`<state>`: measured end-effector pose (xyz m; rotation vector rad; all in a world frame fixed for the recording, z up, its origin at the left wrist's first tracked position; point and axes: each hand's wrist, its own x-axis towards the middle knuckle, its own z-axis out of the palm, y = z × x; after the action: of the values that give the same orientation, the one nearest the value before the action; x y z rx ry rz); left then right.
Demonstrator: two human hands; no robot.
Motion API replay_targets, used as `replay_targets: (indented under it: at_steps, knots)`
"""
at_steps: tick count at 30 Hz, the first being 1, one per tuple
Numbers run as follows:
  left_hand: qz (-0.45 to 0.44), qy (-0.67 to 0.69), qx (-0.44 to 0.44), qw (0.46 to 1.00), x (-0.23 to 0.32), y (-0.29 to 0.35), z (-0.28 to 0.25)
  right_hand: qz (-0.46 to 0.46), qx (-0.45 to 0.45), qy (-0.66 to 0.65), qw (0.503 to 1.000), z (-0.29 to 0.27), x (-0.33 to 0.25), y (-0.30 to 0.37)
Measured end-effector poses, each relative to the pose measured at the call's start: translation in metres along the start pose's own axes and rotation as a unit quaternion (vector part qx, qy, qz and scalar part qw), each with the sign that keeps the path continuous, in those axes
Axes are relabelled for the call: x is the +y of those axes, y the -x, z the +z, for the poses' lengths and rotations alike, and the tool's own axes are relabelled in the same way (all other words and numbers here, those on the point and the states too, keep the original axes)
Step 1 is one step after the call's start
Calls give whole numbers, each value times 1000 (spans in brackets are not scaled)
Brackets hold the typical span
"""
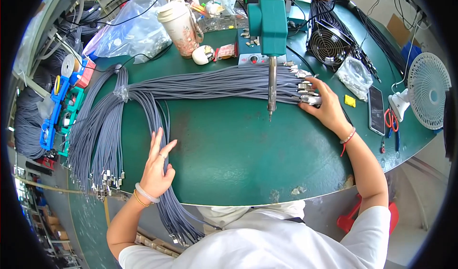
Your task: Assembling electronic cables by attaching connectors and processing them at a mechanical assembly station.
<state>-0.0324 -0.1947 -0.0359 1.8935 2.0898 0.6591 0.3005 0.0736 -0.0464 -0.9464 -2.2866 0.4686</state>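
A long bundle of grey cables (205,84) lies across the green table, with metal connectors (304,85) at its right end. My right hand (329,108) curls its thumb and fingers around those connector ends. On the left, my left hand (157,168) has its fingers stretched apart. It lies against a second bundle of grey cables (151,114), which bends toward me and hangs over the near edge. A clear plastic tie (122,93) gathers the cables at the left. Above the right part of the long bundle stands a teal machine head (268,25) with a thin metal tip pointing down.
Beyond the cables stand a lidded tumbler (177,28) and a plastic bag (129,28). To the right are a black round fan (329,46), a phone (376,109), red-handled scissors (391,121) and a white fan (429,90). Blue bins (58,99) line the left edge.
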Motion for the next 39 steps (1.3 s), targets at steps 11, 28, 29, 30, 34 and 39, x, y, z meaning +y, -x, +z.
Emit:
replay_targets:
  at_steps: [11,28,29,30,34,39]
  knots:
    - [121,-181,38,975,21,-31,-12,-43,35,23,998,-7,2,6]
    - [217,-126,99,963,16,-155,52,91,17,-157,983,-9,41,-2]
    - [216,-115,97,965,15,-156,53,93,18,-157,983,-8,44,-3]
    - [218,-115,95,965,16,-157,55,104,14,-174,979,-7,48,-4]
    - [225,-122,99,962,23,-166,57,147,-2,-234,961,-11,53,-10]
    - [234,-92,97,963,18,-166,60,103,-17,-220,970,-13,50,-12]
